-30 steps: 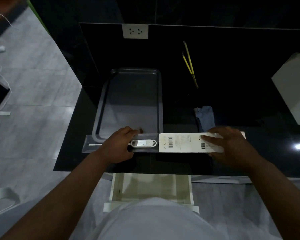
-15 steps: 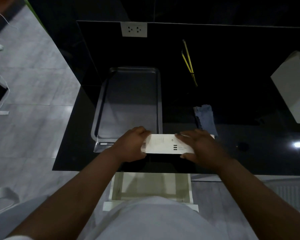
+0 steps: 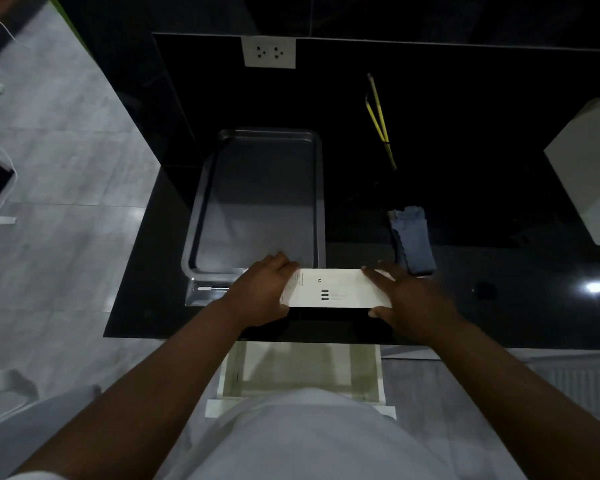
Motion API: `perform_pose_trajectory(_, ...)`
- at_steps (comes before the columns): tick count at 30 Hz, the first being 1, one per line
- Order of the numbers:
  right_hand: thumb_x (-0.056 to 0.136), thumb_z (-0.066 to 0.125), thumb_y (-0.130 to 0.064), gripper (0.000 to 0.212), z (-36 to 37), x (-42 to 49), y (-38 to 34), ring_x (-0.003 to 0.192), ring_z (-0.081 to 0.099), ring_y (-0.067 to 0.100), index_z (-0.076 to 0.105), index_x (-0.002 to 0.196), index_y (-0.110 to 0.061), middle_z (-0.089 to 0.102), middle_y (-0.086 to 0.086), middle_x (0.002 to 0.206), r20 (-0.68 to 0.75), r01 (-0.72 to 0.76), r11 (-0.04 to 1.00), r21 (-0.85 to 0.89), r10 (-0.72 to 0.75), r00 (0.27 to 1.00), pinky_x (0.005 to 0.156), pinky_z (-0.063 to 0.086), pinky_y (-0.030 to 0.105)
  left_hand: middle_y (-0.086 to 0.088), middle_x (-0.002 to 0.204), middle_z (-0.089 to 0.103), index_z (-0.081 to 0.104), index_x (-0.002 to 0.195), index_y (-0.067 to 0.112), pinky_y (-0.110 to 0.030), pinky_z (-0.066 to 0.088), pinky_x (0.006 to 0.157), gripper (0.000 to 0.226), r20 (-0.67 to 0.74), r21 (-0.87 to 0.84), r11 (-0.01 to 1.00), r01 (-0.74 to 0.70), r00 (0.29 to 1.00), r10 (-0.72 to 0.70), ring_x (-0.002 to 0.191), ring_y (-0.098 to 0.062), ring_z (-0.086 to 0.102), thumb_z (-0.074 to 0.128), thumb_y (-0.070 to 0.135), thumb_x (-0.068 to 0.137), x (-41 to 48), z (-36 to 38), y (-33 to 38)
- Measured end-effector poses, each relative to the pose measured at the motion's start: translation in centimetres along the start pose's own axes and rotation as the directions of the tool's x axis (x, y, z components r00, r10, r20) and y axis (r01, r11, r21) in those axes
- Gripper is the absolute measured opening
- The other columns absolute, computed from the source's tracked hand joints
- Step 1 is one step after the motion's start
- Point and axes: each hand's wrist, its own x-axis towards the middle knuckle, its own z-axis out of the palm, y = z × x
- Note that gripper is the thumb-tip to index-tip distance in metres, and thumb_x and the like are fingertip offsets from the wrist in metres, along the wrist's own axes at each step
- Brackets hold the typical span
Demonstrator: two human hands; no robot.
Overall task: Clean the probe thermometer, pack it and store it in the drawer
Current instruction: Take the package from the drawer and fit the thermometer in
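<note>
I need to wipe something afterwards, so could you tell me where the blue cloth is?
The blue cloth lies on the black counter, just beyond the right hand, right of the metal tray.

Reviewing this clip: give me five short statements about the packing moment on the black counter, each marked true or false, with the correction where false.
1. Both hands are on the white box. True: the left hand holds its left end, the right hand its right end.
2. The drawer below the counter is shut. False: it stands open.
3. The blue cloth lies inside the metal tray. False: it lies on the counter to the right of the tray.
4. A clear plastic piece sticks out to the left of the left hand. True.
5. The yellow sticks lie in the drawer. False: they lie far back on the counter.
</note>
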Motion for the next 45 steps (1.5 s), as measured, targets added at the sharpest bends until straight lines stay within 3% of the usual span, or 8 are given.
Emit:
perform_pose_trajectory(12,0.084,0.061,-0.047,0.090,0.7,0.7,-4.1,0.116,0.051,0.036,0.001,0.149,-0.032,0.015,0.010,0.157,0.032,0.148,0.987,0.062,-0.150,0.988,0.091,0.048,0.044,-0.016,0.122,0.051,0.045,0.135,0.004,-0.037,0.041,0.095,0.076,0.059,-0.036,0.998,-0.047,0.997,0.049,0.109,-0.033,0.049,0.075,0.018,0.067,1.2,1.0,2.5)
perform_pose_trajectory(19,0.080,0.065,-0.048,0.097,0.3,1.0,-6.1,0.102,0.059,0.039,0.001,0.150,-0.028,0.019,0.012,0.156,-0.026,0.142,0.989,-0.046,-0.143,0.989,0.077,0.053,0.041,-0.016,0.116,0.053,0.046,0.131,0.001,-0.037,0.042,0.092,0.075,0.046,-0.045,0.996,-0.073,0.996,0.075,0.105,-0.032,0.050,0.078,0.019,0.066,1.4,1.6,2.8)
perform_pose_trajectory(22,0.081,0.067,-0.041,0.091,0.9,1.1,-5.5,0.105,0.057,0.038,0.009,0.150,-0.023,0.021,0.013,0.155,0.009,0.140,0.990,-0.024,-0.140,0.990,0.082,0.052,0.043,-0.015,0.117,0.053,0.045,0.134,0.003,-0.041,0.044,0.093,0.077,0.035,-0.049,0.994,-0.095,0.995,0.096,0.106,-0.031,0.049,0.076,0.018,0.065,1.4,1.5,2.8)
perform_pose_trajectory(26,0.075,0.074,-0.037,0.084,1.3,1.0,-4.5,0.103,0.057,0.039,0.032,0.144,-0.015,0.046,0.017,0.139,-0.012,0.165,0.985,0.046,-0.165,0.986,0.079,0.052,0.048,-0.012,0.118,0.054,0.043,0.137,0.009,-0.041,0.045,0.090,0.081,0.023,0.016,0.993,-0.120,0.993,0.119,0.103,-0.029,0.051,0.071,0.025,0.064,0.8,1.4,2.6)
perform_pose_trajectory(32,0.078,0.073,-0.033,0.060,0.7,0.2,-3.1,0.113,0.056,0.037,0.055,0.128,-0.006,0.056,0.021,0.129,-0.091,0.215,0.976,-0.021,-0.216,0.972,0.091,0.049,0.045,-0.016,0.124,0.055,0.042,0.137,0.006,-0.042,0.045,0.091,0.079,0.016,0.115,0.993,-0.034,0.999,0.032,0.106,-0.033,0.053,0.070,0.015,0.064,-0.8,1.5,0.6)
perform_pose_trajectory(36,0.095,0.052,-0.032,0.043,0.6,-0.4,-2.8,0.116,0.053,0.030,0.050,0.134,-0.013,0.047,0.012,0.137,-0.092,0.182,0.976,0.117,-0.171,0.981,0.094,0.039,0.028,-0.012,0.117,0.063,0.054,0.128,0.013,-0.042,0.054,0.077,0.058,0.000,0.117,0.993,-0.002,1.000,0.002,0.099,-0.031,0.060,0.065,0.013,0.071,-1.4,1.1,-0.3)
perform_pose_trajectory(40,0.098,0.048,-0.028,0.031,0.3,-0.1,-2.7,0.104,0.057,0.023,0.054,0.126,-0.019,0.058,0.007,0.120,-0.097,0.089,0.940,0.329,-0.060,0.993,0.080,0.036,0.022,-0.007,0.103,0.069,0.058,0.121,0.018,-0.038,0.055,0.066,0.046,0.000,0.135,0.991,-0.015,1.000,0.015,0.085,-0.027,0.066,0.061,0.017,0.076,-1.7,0.6,0.1)
perform_pose_trajectory(45,0.093,0.055,-0.033,0.010,0.5,0.2,-2.1,0.078,0.060,0.012,0.053,0.100,-0.027,0.065,-0.001,0.088,-0.111,0.014,0.868,0.496,0.047,0.993,0.066,0.048,0.030,-0.004,0.118,0.059,0.040,0.135,0.021,-0.039,0.048,0.086,0.083,0.019,0.155,0.988,-0.018,1.000,0.015,0.100,-0.025,0.059,0.077,0.046,0.064,-2.3,1.0,0.2)
